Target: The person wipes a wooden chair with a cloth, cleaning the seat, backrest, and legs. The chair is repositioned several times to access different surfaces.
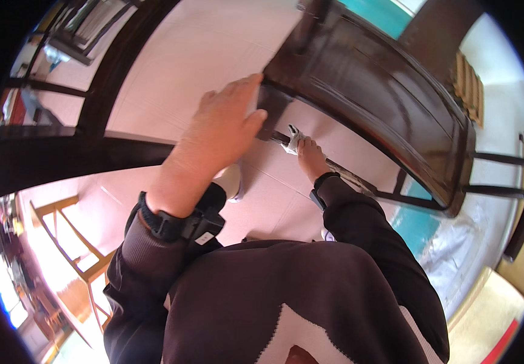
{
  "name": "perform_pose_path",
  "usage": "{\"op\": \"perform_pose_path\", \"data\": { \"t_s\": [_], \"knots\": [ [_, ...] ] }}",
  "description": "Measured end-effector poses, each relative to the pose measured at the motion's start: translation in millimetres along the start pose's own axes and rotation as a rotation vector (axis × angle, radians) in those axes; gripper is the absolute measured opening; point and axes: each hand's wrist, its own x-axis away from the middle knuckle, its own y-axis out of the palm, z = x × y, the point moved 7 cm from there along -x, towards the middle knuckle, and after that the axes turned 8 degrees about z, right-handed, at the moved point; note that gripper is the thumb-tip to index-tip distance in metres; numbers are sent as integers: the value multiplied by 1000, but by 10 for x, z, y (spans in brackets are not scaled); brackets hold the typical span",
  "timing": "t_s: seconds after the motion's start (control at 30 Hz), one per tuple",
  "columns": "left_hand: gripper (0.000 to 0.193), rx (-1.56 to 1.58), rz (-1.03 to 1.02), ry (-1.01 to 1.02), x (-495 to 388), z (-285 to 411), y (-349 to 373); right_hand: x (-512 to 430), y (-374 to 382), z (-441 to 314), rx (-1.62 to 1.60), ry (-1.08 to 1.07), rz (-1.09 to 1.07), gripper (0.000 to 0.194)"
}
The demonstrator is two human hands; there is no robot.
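Note:
A dark, glossy wooden chair (380, 86) is tilted in front of me, its broad panel across the upper right. My left hand (221, 123) holds its near left corner, fingers along the outer side and thumb against the squared wooden leg (275, 107). What the fingertips press on is partly hidden. Lower down, my right hand (311, 157) grips a crumpled whitish cloth (294, 140) wrapped around the thin lower rail (348, 175) of the chair. Both wrists wear black straps with small devices.
Dark wooden beams of another piece of furniture (89, 152) cross the left side. A light wooden chair frame (68, 232) stands at lower left. To the right are a teal sheet (414, 227), clear plastic wrapping (453, 245) and a cream padded surface (485, 305). Pinkish floor tiles (271, 191) lie below.

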Motion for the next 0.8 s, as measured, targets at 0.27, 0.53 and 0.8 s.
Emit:
{"op": "perform_pose_path", "data": {
  "t_s": [0.27,0.53,0.8],
  "knots": [
    [57,9,-67,-53,14,73,39,1613,-250,1216,176,322,-143,56],
    [57,29,-54,-28,46,108,8,2131,-272,1466,302,482,-217,70],
    [57,6,-78,-15,44,91,9,1032,-142,396,150,211,-12,53]
  ]
}}
